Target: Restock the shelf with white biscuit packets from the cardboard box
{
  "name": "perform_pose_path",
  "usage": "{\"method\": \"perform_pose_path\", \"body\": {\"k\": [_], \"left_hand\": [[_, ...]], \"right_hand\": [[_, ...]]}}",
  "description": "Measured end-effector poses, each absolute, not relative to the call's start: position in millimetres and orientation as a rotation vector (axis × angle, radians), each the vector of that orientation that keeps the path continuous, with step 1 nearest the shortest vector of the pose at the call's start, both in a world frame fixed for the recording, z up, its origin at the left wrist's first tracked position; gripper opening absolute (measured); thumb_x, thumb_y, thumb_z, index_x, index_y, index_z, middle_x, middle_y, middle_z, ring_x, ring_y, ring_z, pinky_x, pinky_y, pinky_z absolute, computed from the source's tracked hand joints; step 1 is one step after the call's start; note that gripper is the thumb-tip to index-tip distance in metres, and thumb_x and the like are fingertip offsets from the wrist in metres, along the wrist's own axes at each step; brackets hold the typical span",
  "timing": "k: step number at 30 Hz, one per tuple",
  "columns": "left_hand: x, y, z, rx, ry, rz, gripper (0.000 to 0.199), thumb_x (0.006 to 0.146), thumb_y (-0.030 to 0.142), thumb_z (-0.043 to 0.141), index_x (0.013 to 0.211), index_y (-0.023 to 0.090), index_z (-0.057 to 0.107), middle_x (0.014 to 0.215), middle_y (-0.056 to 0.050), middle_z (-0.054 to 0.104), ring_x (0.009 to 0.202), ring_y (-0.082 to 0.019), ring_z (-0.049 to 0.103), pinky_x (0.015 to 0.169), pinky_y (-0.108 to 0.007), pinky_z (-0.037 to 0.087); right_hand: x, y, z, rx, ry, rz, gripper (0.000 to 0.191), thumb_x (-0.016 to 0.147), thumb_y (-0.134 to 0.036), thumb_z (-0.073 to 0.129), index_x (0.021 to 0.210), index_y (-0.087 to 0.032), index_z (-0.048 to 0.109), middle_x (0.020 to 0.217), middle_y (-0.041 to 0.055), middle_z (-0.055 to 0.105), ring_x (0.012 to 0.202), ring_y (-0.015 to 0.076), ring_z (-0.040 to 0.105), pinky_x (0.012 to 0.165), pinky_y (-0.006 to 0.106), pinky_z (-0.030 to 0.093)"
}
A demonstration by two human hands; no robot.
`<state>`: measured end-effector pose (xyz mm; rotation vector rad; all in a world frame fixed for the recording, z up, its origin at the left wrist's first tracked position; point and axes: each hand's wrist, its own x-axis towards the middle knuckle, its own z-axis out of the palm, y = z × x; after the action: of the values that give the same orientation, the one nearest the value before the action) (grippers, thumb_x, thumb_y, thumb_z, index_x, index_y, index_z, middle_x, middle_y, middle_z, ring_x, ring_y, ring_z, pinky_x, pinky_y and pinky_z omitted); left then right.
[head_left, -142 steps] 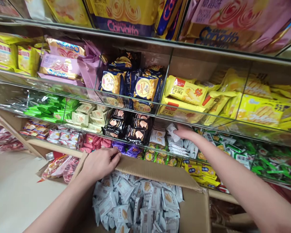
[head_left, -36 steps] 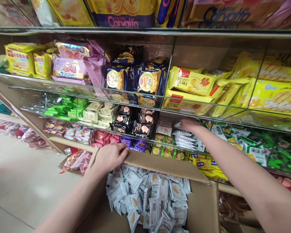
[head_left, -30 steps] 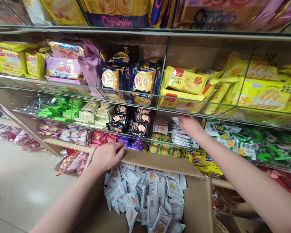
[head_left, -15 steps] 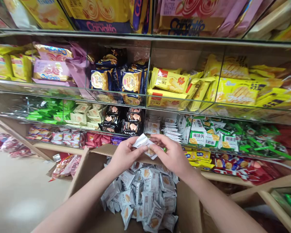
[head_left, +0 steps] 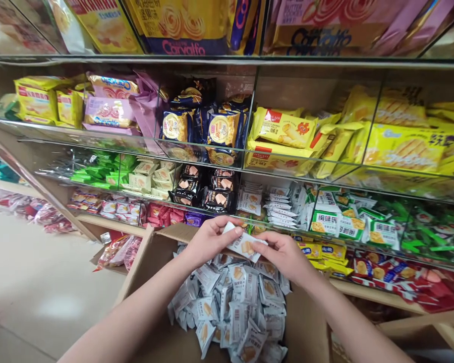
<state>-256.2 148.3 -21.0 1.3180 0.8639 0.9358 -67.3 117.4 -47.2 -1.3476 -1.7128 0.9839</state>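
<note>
A small white snack packet (head_left: 244, 243) is held flat between my two hands, its printed face up. My left hand (head_left: 215, 237) grips its left end with the thumb on top. My right hand (head_left: 282, 252) pinches its right end. Below them, a heap of similar white packets (head_left: 234, 302) lies in an open cardboard box (head_left: 302, 322). Just beyond my hands, white packets (head_left: 282, 209) stand stacked in a shelf compartment.
Clear dividers and front panels (head_left: 245, 151) edge the shelves. Green-and-white packets (head_left: 325, 222) lie to the right, black packets (head_left: 217, 196) to the left. Yellow packs (head_left: 283, 128) fill the shelf above. Pale floor (head_left: 49, 287) shows at the left.
The view has shifted, so the shelves appear farther right. The held packet has turned from a tilted, partly covered pose to lying flatter with its print showing; my fingers have shifted towards its ends.
</note>
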Motion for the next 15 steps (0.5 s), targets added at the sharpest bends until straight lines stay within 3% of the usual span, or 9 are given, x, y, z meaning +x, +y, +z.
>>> {"method": "perform_pose_path", "body": {"k": [4, 9, 12, 15], "left_hand": [[-265, 152, -23, 1.450, 0.883, 0.922, 0.024, 0.071, 0.037, 0.064, 0.077, 0.014, 0.068, 0.066, 0.000, 0.066, 0.059, -0.010, 0.057, 0.058, -0.021, 0.045], [-274, 167, -26, 1.637, 0.988, 0.991, 0.031, 0.077, 0.038, 0.055, 0.098, 0.016, 0.062, 0.090, -0.005, 0.069, 0.079, -0.016, 0.063, 0.074, -0.027, 0.048], [-274, 170, -30, 1.742, 1.052, 0.828, 0.031, 0.080, 0.038, 0.048, 0.098, 0.015, 0.059, 0.086, -0.005, 0.069, 0.072, -0.014, 0.063, 0.067, -0.025, 0.048], [-273, 166, -34, 1.942, 1.100, 0.651, 0.028, 0.080, 0.037, 0.047, 0.092, 0.017, 0.062, 0.075, -0.001, 0.068, 0.065, -0.014, 0.060, 0.059, -0.022, 0.045]], "right_hand": [[-62, 116, -39, -1.310, -1.840, 0.920, 0.028, 0.077, -0.044, 0.053, 0.087, -0.023, 0.069, 0.084, 0.0009, 0.070, 0.075, 0.0179, 0.062, 0.067, 0.027, 0.047], [-29, 153, -25, -1.566, -1.689, 0.565, 0.037, 0.079, -0.046, 0.048, 0.097, -0.018, 0.065, 0.082, 0.0052, 0.070, 0.065, 0.0181, 0.061, 0.058, 0.027, 0.045], [-18, 187, -22, -1.847, -1.741, 0.209, 0.034, 0.081, -0.040, 0.045, 0.098, -0.016, 0.064, 0.083, 0.0070, 0.069, 0.074, 0.0207, 0.062, 0.065, 0.029, 0.044], [-24, 216, -24, -1.910, -1.899, 0.143, 0.028, 0.081, -0.029, 0.047, 0.098, -0.016, 0.064, 0.095, 0.0080, 0.068, 0.089, 0.0216, 0.061, 0.075, 0.028, 0.042]]}}
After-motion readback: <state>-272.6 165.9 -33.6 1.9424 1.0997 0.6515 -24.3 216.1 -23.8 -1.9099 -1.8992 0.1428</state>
